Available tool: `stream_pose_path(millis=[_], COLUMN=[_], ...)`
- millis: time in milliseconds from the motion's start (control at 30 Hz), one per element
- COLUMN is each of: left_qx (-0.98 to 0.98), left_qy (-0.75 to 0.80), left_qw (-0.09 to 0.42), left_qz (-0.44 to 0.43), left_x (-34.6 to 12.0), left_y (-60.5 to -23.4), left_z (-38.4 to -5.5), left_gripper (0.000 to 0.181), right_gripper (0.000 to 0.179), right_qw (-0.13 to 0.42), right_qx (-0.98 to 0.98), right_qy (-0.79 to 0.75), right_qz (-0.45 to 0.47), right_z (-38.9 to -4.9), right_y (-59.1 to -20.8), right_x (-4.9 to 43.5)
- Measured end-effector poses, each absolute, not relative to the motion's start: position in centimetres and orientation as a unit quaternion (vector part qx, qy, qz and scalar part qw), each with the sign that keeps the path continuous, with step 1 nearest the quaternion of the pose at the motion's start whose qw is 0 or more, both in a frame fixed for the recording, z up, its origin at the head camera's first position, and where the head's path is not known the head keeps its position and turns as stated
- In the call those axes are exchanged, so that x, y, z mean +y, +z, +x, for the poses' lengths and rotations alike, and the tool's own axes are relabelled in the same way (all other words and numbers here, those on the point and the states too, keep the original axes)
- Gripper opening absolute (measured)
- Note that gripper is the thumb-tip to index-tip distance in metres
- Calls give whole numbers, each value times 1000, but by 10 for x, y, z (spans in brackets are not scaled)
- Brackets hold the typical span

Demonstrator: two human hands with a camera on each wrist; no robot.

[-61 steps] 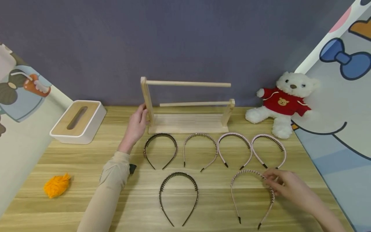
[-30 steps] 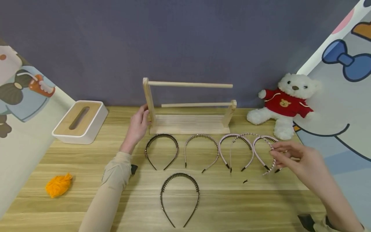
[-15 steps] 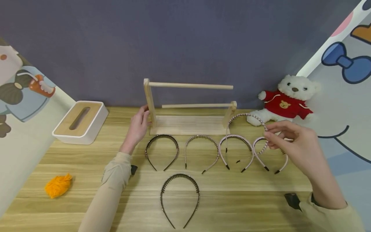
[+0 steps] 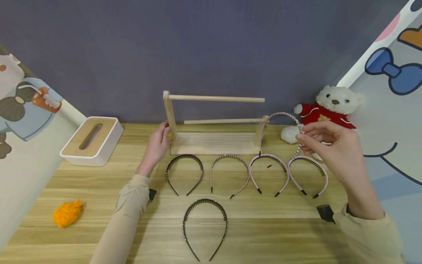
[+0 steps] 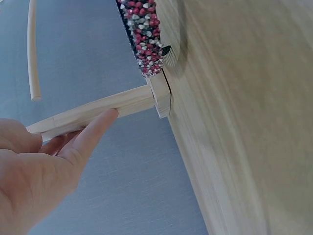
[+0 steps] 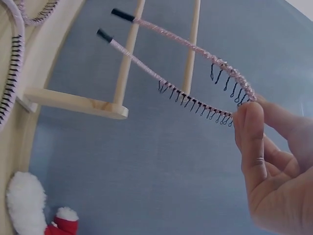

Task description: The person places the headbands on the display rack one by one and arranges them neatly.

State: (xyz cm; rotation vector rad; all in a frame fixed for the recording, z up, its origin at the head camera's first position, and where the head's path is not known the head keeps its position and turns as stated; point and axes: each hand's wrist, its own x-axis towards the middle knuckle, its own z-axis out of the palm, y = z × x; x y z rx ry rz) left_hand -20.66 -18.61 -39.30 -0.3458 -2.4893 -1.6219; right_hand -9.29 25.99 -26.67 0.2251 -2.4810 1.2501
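Observation:
My left hand [image 4: 156,143] holds the left upright of a pale wooden rack [image 4: 215,143], its thumb [image 5: 98,128] lying along the post. In my right hand [image 4: 334,148] a thin pink beaded headband [image 4: 281,114] is pinched between thumb and fingers. It hangs in the air at the rack's right end, arch up. The right wrist view shows its dark comb teeth and black tips pointing toward the rack's rods [image 6: 128,58]. On the table below lie a dark headband [image 4: 184,156], a beaded pink one [image 4: 228,156] and two smooth pink ones [image 4: 268,157], [image 4: 308,159] side by side.
Another dark headband [image 4: 205,201] lies nearer the front. A white teddy bear in a red sweater [image 4: 329,110] sits at the right, partly behind my right hand. To the left stand a tissue box [image 4: 90,141] and an orange yarn bundle [image 4: 67,213]. A grey wall rises behind the rack.
My right hand has lifted the beaded pink headband from the front right of the table and carried it up and back toward the rack's right end. My left hand stays on the upright.

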Motion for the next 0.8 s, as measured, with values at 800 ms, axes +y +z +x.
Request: stream_pose_path(millis=[800], left_qx=[-834], left_qy=[-536], left_qw=[65], left_qz=[-113], left_x=[-188], left_y=[-392], left_z=[-207], left_gripper=[45], right_gripper=[25], right_qw=[191], right_qx=[-869], right_qy=[447], right_qz=[93], right_z=[-134], right_y=[-240], right_x=[235])
